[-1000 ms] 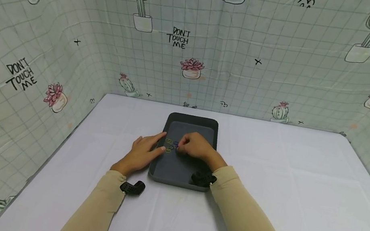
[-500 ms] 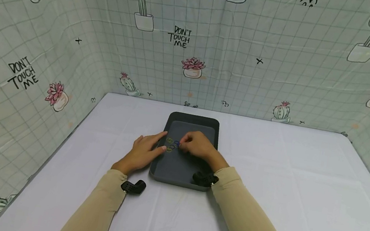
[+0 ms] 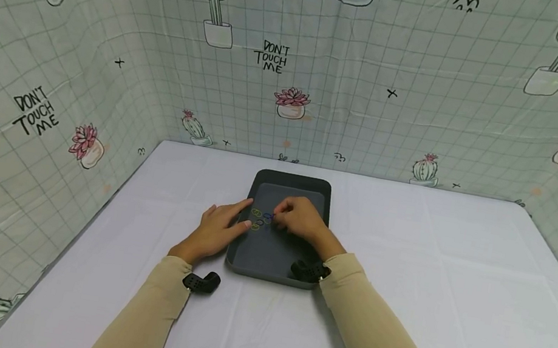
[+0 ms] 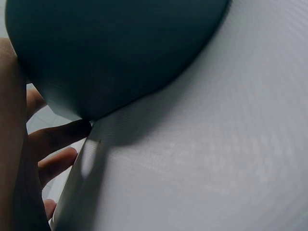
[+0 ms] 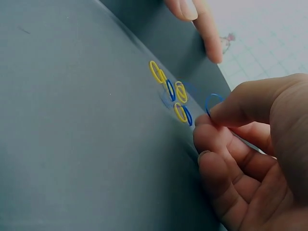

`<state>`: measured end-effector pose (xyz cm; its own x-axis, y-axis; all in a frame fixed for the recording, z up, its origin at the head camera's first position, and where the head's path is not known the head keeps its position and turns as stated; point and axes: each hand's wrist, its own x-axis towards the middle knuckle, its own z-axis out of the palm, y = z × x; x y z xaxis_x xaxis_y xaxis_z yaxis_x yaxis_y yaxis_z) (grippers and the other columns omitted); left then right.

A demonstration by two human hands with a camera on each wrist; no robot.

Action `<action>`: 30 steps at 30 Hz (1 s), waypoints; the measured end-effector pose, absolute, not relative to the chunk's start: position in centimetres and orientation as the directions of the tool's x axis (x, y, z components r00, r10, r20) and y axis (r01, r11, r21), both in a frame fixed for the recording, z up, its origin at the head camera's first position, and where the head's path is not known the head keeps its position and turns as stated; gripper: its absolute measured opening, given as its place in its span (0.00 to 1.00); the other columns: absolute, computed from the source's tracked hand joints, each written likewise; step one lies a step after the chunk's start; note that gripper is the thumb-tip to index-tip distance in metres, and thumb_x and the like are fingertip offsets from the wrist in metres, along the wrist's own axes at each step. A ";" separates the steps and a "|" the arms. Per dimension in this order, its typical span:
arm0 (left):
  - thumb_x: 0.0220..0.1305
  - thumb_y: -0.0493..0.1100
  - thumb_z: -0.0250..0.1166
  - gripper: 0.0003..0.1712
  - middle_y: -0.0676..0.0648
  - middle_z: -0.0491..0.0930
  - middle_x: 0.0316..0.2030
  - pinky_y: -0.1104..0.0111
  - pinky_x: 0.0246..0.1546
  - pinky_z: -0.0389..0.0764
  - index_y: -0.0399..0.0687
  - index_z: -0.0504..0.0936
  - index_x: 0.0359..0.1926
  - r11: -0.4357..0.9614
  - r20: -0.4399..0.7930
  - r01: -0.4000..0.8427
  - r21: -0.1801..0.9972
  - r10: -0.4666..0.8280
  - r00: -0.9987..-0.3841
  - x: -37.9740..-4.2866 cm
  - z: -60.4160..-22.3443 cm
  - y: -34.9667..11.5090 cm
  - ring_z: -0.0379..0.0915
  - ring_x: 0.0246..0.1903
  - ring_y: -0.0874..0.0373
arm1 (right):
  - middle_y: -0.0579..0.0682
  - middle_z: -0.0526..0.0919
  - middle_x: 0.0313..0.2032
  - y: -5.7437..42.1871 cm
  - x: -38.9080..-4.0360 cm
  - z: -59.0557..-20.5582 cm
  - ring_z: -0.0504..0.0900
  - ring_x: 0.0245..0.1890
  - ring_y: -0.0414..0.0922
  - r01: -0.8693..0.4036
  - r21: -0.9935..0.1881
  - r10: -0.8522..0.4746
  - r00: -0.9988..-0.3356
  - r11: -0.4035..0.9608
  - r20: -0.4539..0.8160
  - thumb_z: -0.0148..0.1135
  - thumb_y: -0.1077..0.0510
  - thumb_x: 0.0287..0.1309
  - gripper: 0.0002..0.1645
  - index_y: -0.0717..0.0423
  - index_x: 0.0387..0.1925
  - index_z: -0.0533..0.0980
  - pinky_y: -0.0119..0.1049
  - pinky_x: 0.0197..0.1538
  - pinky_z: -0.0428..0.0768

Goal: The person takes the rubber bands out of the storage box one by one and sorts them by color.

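My right hand (image 3: pixel 300 217) is over the middle of a dark grey tray (image 3: pixel 270 276). In the right wrist view, its thumb and index finger pinch a thin blue rubber band (image 5: pixel 207 102), which stands up in a loop from the fingertips. Just beside these fingers, several small yellow rubber bands (image 5: pixel 180 92) and blue rubber bands (image 5: pixel 171 90) lie on the tray floor, some overlapping. My left hand (image 3: pixel 215 228) rests on the tray's left rim with its fingers spread. The left wrist view shows its fingers against the tray's outer side.
The tray stands on a white-covered table (image 3: pixel 405 281). A gridded cloth (image 3: pixel 362 71) printed with plants hangs behind the table and along its left side. Each wrist carries a black band-like device (image 3: pixel 201 282).
My right hand has shifted slightly to the right, away from the loose bands. The left hand stays on the tray's rim.
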<state>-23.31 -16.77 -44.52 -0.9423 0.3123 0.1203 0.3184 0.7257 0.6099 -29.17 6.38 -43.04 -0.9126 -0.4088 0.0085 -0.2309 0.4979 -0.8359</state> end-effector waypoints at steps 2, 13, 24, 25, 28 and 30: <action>0.76 0.60 0.51 0.35 0.44 0.64 0.72 0.40 0.71 0.37 0.56 0.60 0.78 0.726 0.122 0.321 0.608 0.314 -0.942 -23.4 -44.5 -16.7 0.56 0.71 0.42 | 0.50 0.85 0.28 6.4 -29.2 -42.9 0.83 0.27 0.43 -0.226 -0.839 -0.406 -0.914 0.496 0.006 0.65 0.63 0.60 0.05 0.61 0.36 0.83 0.34 0.27 0.80; 0.76 0.57 0.52 0.35 0.43 0.65 0.72 0.40 0.71 0.37 0.54 0.59 0.78 0.724 0.121 0.325 0.608 0.321 -0.939 -23.5 -44.5 -16.5 0.56 0.71 0.42 | 0.52 0.86 0.34 6.9 -29.3 -42.8 0.85 0.31 0.45 -0.165 -0.873 -0.392 -0.920 0.459 -0.032 0.65 0.62 0.62 0.10 0.62 0.43 0.84 0.37 0.31 0.83; 0.76 0.59 0.52 0.35 0.43 0.65 0.72 0.40 0.71 0.38 0.55 0.60 0.78 0.725 0.123 0.334 0.603 0.329 -0.936 -23.6 -44.5 -16.2 0.57 0.72 0.44 | 0.52 0.87 0.39 8.7 -29.1 -40.8 0.85 0.37 0.47 -0.210 -0.874 -0.404 -0.915 0.439 0.017 0.63 0.59 0.66 0.15 0.62 0.50 0.84 0.41 0.41 0.84; 0.76 0.59 0.52 0.35 0.44 0.65 0.72 0.40 0.71 0.38 0.56 0.60 0.78 0.725 0.122 0.333 0.603 0.328 -0.937 -23.6 -44.5 -16.3 0.56 0.72 0.44 | 0.52 0.87 0.40 8.9 -29.1 -40.6 0.85 0.37 0.48 -0.206 -0.879 -0.395 -0.918 0.431 0.022 0.63 0.58 0.66 0.15 0.62 0.50 0.84 0.41 0.42 0.84; 0.76 0.59 0.52 0.35 0.44 0.64 0.72 0.39 0.71 0.38 0.55 0.60 0.78 0.722 0.122 0.326 0.610 0.321 -0.939 -23.5 -44.6 -16.6 0.56 0.72 0.43 | 0.51 0.87 0.41 9.6 -28.9 -40.3 0.86 0.38 0.50 -0.180 -0.890 -0.355 -0.935 0.418 0.022 0.64 0.56 0.66 0.16 0.61 0.51 0.85 0.43 0.44 0.83; 0.75 0.58 0.52 0.35 0.44 0.64 0.72 0.39 0.71 0.38 0.55 0.60 0.78 0.720 0.123 0.322 0.615 0.315 -0.941 -23.4 -44.7 -16.8 0.56 0.72 0.43 | 0.52 0.88 0.42 10.0 -28.7 -40.4 0.86 0.40 0.50 -0.151 -0.907 -0.329 -0.944 0.392 0.016 0.65 0.56 0.66 0.17 0.61 0.52 0.84 0.44 0.46 0.83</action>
